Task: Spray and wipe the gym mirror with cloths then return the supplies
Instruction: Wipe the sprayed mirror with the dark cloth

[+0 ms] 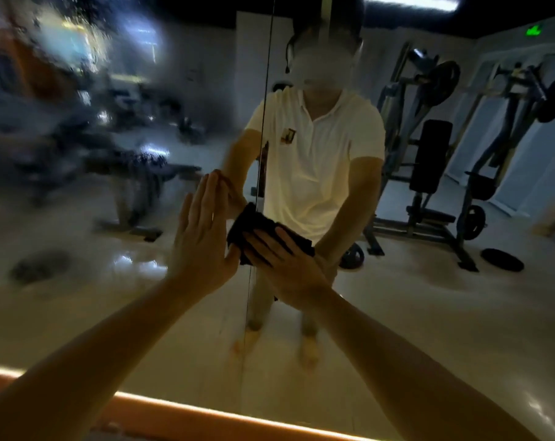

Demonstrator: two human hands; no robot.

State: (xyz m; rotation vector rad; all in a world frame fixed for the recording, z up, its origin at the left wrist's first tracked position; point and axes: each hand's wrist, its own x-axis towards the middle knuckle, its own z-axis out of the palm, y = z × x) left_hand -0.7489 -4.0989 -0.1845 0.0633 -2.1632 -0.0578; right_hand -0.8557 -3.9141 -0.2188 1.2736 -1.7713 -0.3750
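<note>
Step in hand: wiping. The large wall-mounted gym mirror point(79, 297) carries a film of spray droplets point(63, 90) over its upper left panel, not yet wiped off, while the panel right of the thin vertical seam point(265, 90) looks clearer.

Cloth: the black folded cloth point(263, 226) lies flat on the glass just right of the seam, at the left edge of the right panel, about mid-height.

Right hand: the right hand point(282, 259) presses the cloth against the mirror with straight, spread fingers; the palm is flat and nothing is curled round it.

Left hand: the left hand point(203, 230) rests bare on the left panel just beside the seam, fingers straight and together, pointing up, holding nothing.

Arms: both reach forward and up from above the glowing orange ledge point(206, 412) along the mirror's bottom edge.

Next move: probably carrying the cloth across the seam into the wet panel with even, flat pressure. The bare palm should come off the glass first, or it may leave prints.

Supplies: no spray bottle is in view.
</note>
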